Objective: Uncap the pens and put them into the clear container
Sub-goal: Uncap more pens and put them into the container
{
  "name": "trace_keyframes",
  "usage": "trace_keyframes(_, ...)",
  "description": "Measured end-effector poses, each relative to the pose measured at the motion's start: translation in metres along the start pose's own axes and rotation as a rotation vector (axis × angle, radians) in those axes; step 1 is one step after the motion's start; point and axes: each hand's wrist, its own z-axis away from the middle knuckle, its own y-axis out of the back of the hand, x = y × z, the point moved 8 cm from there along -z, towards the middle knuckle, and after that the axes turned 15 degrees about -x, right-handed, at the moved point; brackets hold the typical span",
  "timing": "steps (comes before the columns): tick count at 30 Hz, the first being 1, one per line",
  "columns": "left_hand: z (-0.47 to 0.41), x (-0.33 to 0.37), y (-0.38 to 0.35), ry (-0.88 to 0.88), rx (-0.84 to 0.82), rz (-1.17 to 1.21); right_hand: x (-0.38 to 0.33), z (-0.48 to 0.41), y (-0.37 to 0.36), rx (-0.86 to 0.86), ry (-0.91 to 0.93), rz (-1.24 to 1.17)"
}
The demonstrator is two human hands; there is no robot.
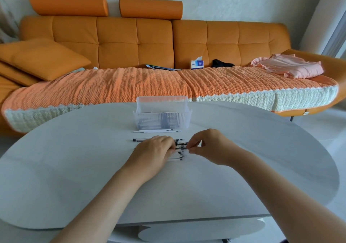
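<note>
Both hands are close together out in the middle of the counter (252, 167), working on one pen (181, 147). The left hand (156, 150) has its fingers curled down over one end, and the right hand (209, 146) is pinching the other end between thumb and forefinger. It's too small to tell if that's the cap. Just under the fingertips is a little row of pens (178, 156) lying side by side, partly hidden by the left hand. Another black-tipped pen (139, 140) pokes out to the left of that hand.

A bit further back, a few white pens (157, 131) lie flat right in front of the clear container (174, 119). It sits at the far edge of the counter and already has some pens lying in the bottom.

Behind all that is an orange couch (116, 42) with a knitted throw (131, 87) over the seat. On it are a tissue box (197, 64) and a pink cloth (288, 66) bunched up on the right.
</note>
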Motion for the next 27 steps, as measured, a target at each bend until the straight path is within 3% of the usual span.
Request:
trace_keyframes(5,0.000,-0.007,0.002,0.075,-0.021,0.091,-0.006,0.001,0.007,0.077,0.031,-0.068)
trace_keyframes(27,0.000,-0.014,-0.003,0.133,-0.082,0.258,-0.015,-0.002,-0.003,0.108,0.057,-0.122)
